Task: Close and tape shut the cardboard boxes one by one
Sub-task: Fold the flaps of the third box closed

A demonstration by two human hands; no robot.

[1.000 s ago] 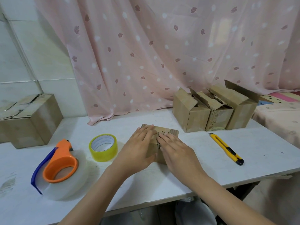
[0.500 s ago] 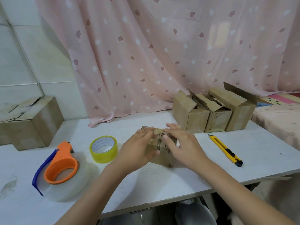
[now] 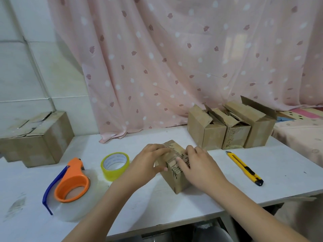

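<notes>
Cardboard fills the middle of the head view: a small box (image 3: pixel 175 173) sits on the white table (image 3: pixel 288 173), near its front edge, with both hands on it. The left hand (image 3: pixel 148 163) curls round the box's left side and top, thumb on the near face; the right hand (image 3: pixel 199 165) lies over the top with fingers fairly straight, pressing the flaps down. By my reading, the closing step is in hand and no tape is on yet. Next, one hand must keep the flaps flat while the other fetches the dispenser (image 3: pixel 70 186) at near left. Three open boxes (image 3: pixel 230 130) wait at far right.
</notes>
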